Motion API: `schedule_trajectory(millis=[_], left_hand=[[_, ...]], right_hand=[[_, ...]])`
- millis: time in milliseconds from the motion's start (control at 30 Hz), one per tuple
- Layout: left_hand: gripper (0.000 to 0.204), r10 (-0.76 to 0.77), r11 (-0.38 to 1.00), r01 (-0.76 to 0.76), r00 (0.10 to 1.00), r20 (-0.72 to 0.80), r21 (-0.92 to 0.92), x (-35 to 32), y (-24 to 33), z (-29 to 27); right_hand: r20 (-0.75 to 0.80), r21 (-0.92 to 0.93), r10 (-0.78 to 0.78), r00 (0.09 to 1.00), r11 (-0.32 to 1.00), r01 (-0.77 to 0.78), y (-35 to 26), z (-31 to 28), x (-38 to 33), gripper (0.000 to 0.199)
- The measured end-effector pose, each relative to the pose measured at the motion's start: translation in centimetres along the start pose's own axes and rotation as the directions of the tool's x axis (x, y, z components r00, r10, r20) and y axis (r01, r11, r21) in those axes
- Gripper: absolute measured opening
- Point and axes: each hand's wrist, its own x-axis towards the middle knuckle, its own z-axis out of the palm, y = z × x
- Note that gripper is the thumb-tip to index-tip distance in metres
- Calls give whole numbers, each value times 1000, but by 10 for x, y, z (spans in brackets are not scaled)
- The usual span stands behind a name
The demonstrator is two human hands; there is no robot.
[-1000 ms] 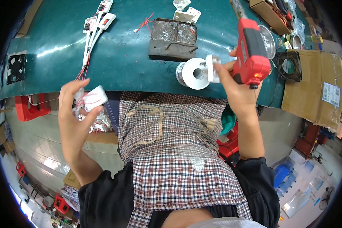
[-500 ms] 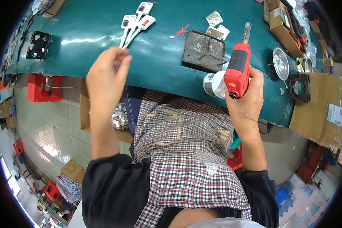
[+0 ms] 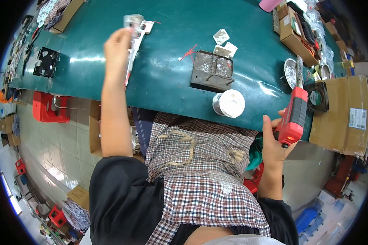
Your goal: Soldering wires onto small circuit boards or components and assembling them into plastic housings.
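Observation:
My left hand (image 3: 117, 45) is closed at the far left of the workbench, its fingertips pinching a white plastic piece (image 3: 133, 19) blurred by motion. Close beside it lie another white square piece (image 3: 148, 26) with a red wire and several white cables (image 3: 134, 55). In my right hand (image 3: 273, 143), past the bench's near right edge, is a red and black soldering gun (image 3: 293, 118), its metal tip pointing away from me. A spool of solder wire (image 3: 232, 103) with a white end face stands near the front edge, between my hands.
Behind the spool sits a dark metal tray (image 3: 212, 71) with a wire handle; white square plates (image 3: 221, 36) and red wires (image 3: 189, 53) lie close by. To the right are a metal bowl (image 3: 290, 73), a black fan (image 3: 316, 97) and cardboard boxes (image 3: 341, 116). Another fan (image 3: 46, 62) lies at left.
My left hand has reached farther out and now pinches a white piece. My right hand has moved right and nearer me with the soldering gun, uncovering the spool.

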Motion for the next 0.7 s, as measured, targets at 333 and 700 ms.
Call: schedule_trajectory(millis=[333, 700], left_hand=[[42, 36, 961, 137, 798, 601, -239, -98, 128, 70], [35, 84, 953, 147, 713, 697, -265, -155, 128, 104]], right_hand=[[47, 292, 101, 994, 950, -110, -15, 8, 12, 42], [15, 427, -188, 982, 889, 164, -17, 28, 36, 44]])
